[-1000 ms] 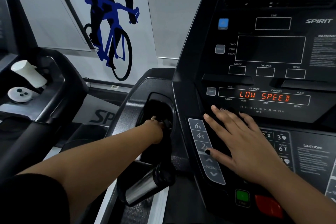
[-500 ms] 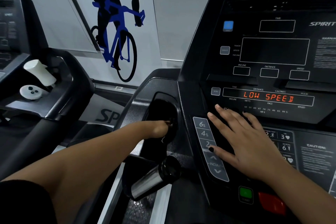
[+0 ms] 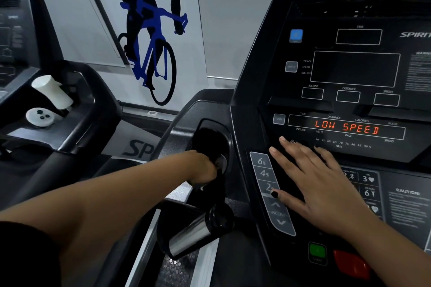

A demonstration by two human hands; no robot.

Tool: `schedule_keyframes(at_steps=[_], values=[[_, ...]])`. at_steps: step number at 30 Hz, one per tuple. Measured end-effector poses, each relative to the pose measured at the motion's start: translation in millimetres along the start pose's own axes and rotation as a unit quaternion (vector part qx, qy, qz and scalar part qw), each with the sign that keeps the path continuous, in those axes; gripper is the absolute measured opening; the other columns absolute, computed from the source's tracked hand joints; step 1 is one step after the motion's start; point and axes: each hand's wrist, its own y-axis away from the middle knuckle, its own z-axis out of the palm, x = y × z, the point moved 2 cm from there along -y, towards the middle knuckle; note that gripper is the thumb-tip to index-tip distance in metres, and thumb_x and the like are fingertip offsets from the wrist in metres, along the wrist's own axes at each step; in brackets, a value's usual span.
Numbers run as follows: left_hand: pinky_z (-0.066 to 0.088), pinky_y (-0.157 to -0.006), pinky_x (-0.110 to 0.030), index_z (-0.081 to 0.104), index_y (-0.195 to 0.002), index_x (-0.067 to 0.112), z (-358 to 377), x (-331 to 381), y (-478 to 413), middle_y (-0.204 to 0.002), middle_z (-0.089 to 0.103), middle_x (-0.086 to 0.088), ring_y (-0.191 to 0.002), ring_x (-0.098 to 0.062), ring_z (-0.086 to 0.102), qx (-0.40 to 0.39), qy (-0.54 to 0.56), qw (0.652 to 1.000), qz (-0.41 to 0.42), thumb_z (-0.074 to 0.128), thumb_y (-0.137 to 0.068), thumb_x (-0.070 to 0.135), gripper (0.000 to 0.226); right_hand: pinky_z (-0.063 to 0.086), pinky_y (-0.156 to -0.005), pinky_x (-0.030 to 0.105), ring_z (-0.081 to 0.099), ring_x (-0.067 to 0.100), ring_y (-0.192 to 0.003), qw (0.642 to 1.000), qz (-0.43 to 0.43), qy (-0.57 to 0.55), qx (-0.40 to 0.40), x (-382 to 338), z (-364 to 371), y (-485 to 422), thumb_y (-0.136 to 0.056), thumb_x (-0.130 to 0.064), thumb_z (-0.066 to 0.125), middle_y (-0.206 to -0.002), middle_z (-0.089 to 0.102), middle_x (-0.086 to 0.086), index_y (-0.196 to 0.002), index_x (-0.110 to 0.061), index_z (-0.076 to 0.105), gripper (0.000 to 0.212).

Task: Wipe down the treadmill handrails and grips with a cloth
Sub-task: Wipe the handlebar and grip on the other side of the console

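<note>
Against the grey wall with its blue cyclist mural (image 3: 151, 37), the treadmill console (image 3: 263, 58), marked SPIRIT, reads LOW SPEED in red. The right hand (image 3: 319, 189) lies flat, fingers spread, beside the 6%, 4%, 2% INCLINE keys (image 3: 264, 173). The left hand (image 3: 203, 168) reaches into the dark pocket (image 3: 210, 137) at the console's left edge, its fingers hidden and its grip unclear. The chrome grip (image 3: 191, 237) lies just below.

One head cam, wide-angle, edges bowed. Faces forward and down, tight on the treadmill console (image 3: 349, 72), which fills frame right. Close in: left hand (image 3: 203, 168) centre, right hand (image 3: 319, 189) right of it. Second treadmill (image 3: 70, 109) far left, cyclist wall graphic (image 3: 151, 37) behind.
</note>
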Motion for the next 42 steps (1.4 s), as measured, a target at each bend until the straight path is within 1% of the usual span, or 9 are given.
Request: schedule_keyframes(at_steps=[3,7,12,16,20,23,30,35,42], values=[[0.036,-0.11,-0.045,0.055,-0.133,0.006,-3.3,-1.2,-5.5,-0.137,0.055,-0.015,-0.132,-0.033,0.045,-0.018,-0.129,0.991,-0.017,0.067,-0.085,0.013,0.051,0.019,-0.118,0.048,0.012,0.013,-0.149,1.0,0.0,-0.003,-0.003,0.5,-0.4,0.2,-0.092,-0.073,0.014,-0.164,0.0,-0.005,-0.154,-0.034,-0.001,0.075],[0.023,-0.118,-0.046,0.036,-0.148,0.017,-7.8,0.9,-11.8,-0.154,0.036,-0.008,-0.144,-0.028,0.029,0.024,-0.181,0.983,-0.032,0.057,-0.092,0.02,0.06,0.018,-0.118,0.047,0.013,0.013,-0.149,1.0,-0.002,-0.009,0.0,1.6,-0.1,-0.3,-0.092,-0.073,0.015,-0.164,0.001,-0.006,-0.154,-0.035,0.0,0.075],[-0.002,-0.12,-0.054,0.013,-0.156,0.021,1.6,-1.8,-25.0,-0.163,0.012,-0.006,-0.15,-0.03,0.002,-0.031,-0.219,0.974,-0.058,0.047,-0.098,0.031,0.068,0.018,-0.118,0.047,0.011,0.012,-0.149,1.0,-0.005,-0.005,0.003,2.8,1.4,-1.0,-0.092,-0.074,0.014,-0.163,-0.001,-0.006,-0.154,-0.035,-0.002,0.075],[0.008,-0.12,-0.049,0.028,-0.152,0.016,1.2,-0.7,-25.3,-0.159,0.027,-0.009,-0.148,-0.029,0.019,-0.006,-0.163,0.986,-0.047,0.052,-0.095,0.023,0.062,0.019,-0.118,0.047,0.013,0.012,-0.148,1.0,-0.005,-0.008,0.003,3.2,1.2,-0.7,-0.092,-0.074,0.016,-0.163,0.001,-0.006,-0.154,-0.035,0.002,0.075],[0.038,-0.104,-0.043,0.061,-0.126,0.006,3.1,1.2,-16.5,-0.131,0.059,-0.015,-0.126,-0.033,0.051,-0.026,-0.077,0.997,-0.012,0.066,-0.085,0.011,0.042,0.018,-0.118,0.045,0.013,0.013,-0.148,1.0,-0.003,-0.01,0.007,4.2,1.8,-0.3,-0.092,-0.073,0.017,-0.163,0.001,-0.006,-0.154,-0.037,0.001,0.074],[0.045,-0.096,-0.041,0.058,-0.124,-0.002,8.0,-0.5,-13.5,-0.126,0.06,-0.021,-0.119,-0.038,0.056,-0.005,0.116,0.993,-0.038,0.062,-0.091,0.014,0.036,0.017,-0.118,0.045,0.014,0.013,-0.148,1.0,-0.001,-0.01,0.011,3.6,1.8,-0.3,-0.092,-0.073,0.017,-0.163,0.001,-0.006,-0.154,-0.037,0.0,0.074],[0.026,-0.112,-0.034,0.039,-0.142,-0.003,5.1,11.3,-3.5,-0.151,0.036,-0.021,-0.138,-0.032,0.035,0.08,0.485,0.868,-0.072,0.021,-0.106,0.019,0.046,0.021,-0.117,0.048,0.016,0.014,-0.148,1.0,0.002,-0.008,0.013,0.5,2.0,-0.1,-0.093,-0.072,0.017,-0.164,0.002,-0.004,-0.154,-0.035,0.0,0.074],[0.033,-0.099,-0.025,0.039,-0.14,-0.002,10.0,19.2,-20.3,-0.145,0.039,-0.021,-0.13,-0.032,0.042,0.115,0.648,0.749,-0.072,0.026,-0.105,0.014,0.04,0.022,-0.116,0.049,0.021,0.016,-0.147,1.0,0.004,0.0,0.003,-0.8,0.9,-2.5,-0.093,-0.071,0.02,-0.163,0.007,-0.002,-0.155,-0.034,0.003,0.075],[0.044,-0.104,-0.042,0.048,-0.119,0.003,-8.1,19.5,-62.2,-0.128,0.055,-0.022,-0.117,-0.035,0.054,0.217,0.773,0.583,-0.122,0.033,-0.103,0.041,0.044,0.024,-0.115,0.048,0.025,0.015,-0.145,1.0,0.003,-0.014,0.007,-1.0,-1.0,-2.6,-0.092,-0.071,0.024,-0.163,0.009,-0.004,-0.155,-0.035,0.004,0.075]])
